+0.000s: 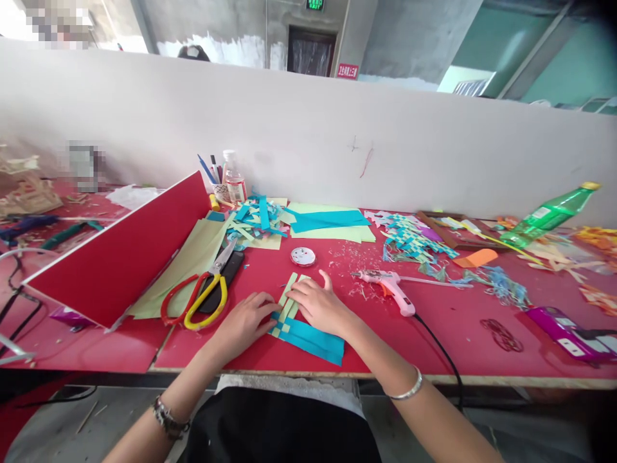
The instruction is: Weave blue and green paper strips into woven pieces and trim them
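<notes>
A woven piece of blue and pale green paper strips (308,337) lies on the red table (434,334) near its front edge. My left hand (243,321) rests on the left end of the weave, fingertips pinching a strip. My right hand (318,305) lies flat over the middle of the weave, pressing down the green strips that stick out toward the back. The blue strips fan out to the right from under my right hand.
Scissors with red and yellow handles (202,296) lie left of my hands. A pink glue gun (390,287) with a black cord lies to the right. A small round tin (303,256), loose paper strips (328,220), a green bottle (549,215) and a red board (120,257) stand further back.
</notes>
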The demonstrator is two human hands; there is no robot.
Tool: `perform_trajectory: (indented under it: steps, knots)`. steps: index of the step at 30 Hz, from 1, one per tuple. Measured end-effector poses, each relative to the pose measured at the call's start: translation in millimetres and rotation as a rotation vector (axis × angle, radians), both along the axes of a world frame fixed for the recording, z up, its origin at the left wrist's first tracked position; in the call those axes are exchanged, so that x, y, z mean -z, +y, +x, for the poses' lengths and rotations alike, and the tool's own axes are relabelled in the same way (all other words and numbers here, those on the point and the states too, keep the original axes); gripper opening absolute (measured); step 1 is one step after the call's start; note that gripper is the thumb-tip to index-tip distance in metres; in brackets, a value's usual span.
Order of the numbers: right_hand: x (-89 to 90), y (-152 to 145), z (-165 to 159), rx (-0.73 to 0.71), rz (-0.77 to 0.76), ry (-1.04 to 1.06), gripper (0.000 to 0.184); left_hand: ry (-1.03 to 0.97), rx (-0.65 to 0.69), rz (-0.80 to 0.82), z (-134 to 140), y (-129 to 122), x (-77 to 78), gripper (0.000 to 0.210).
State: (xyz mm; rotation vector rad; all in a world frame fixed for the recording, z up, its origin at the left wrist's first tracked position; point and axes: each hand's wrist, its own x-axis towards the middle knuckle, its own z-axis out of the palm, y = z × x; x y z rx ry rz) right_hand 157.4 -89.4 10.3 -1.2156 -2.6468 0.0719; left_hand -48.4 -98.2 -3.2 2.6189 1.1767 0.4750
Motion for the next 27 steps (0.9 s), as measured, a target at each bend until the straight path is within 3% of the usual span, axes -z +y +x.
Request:
perform_trajectory:
  steps: [10, 16, 23, 27]
  knots:
    - [-0.5, -3.1, 16.2, 0.092, -0.015, 0.003, 0.031, 0.061, 0.067, 0.025, 0.8, 25.1, -7.2, 0.028]
    - [0.7, -9.2, 20.6, 0.219, -0.049, 0.065, 0.029, 0.092, 0.111, 0.055, 9.6, 36.9, -6.6, 0.026]
    - [-15.0, -13.7, 25.1, 0.315, 0.014, 0.219, 0.025, -0.035, 0.003, 0.019, 7.4, 13.4, -13.4, 0.031]
    - [-14.8, -42.9, 29.9, 0.337, -0.08, 0.281, 0.028, 0.039, 0.084, 0.045, 7.6, -2.4, -14.3, 0.033]
